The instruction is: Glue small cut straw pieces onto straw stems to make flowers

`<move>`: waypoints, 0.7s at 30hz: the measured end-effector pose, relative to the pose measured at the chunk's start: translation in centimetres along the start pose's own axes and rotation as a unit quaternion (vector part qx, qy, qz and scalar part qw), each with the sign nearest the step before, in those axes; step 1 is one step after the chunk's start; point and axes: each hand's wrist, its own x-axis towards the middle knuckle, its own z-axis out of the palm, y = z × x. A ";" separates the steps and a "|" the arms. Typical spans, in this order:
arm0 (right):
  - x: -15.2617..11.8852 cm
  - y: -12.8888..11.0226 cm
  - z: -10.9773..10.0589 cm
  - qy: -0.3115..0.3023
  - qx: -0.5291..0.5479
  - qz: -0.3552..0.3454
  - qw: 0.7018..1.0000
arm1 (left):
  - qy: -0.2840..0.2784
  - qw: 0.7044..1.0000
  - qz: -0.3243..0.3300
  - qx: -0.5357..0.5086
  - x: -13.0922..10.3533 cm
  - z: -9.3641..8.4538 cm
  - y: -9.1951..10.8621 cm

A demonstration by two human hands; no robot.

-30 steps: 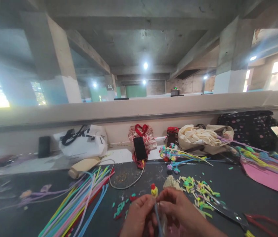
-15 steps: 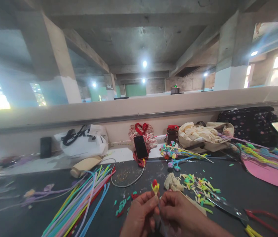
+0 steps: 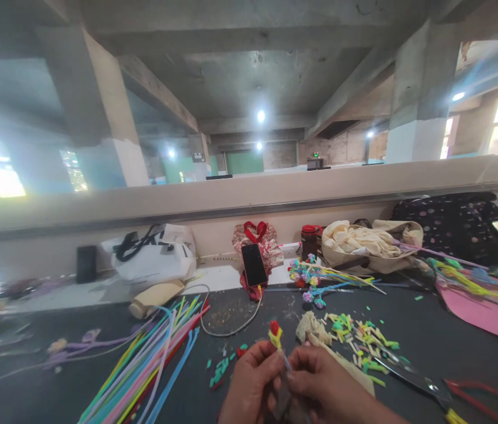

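Observation:
A small red and yellow flower piece stands up between my hands at the bottom centre. My left hand pinches it just below the yellow part. The fingers of my right hand are closed on a thin pale stem beside it. Below the fingers the stem is blurred and partly hidden. Short green and yellow cut pieces lie right of my hands, near a crumpled beige cloth. Some teal bits lie to the left.
Long coloured strips lie at the left. Scissors rest at the right. Behind are a phone on a cable, a bundle of small flowers, a dark bottle, a white bag and a pink sheet.
The flower piece has tilted slightly to the left, and more of the pale stem shows between my hands. The whole view has shifted a little.

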 end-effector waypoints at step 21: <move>-0.6 -1.7 0.2 0.051 -0.066 -0.033 0.996 | 0.000 0.996 -0.014 0.091 -0.4 0.0 0.0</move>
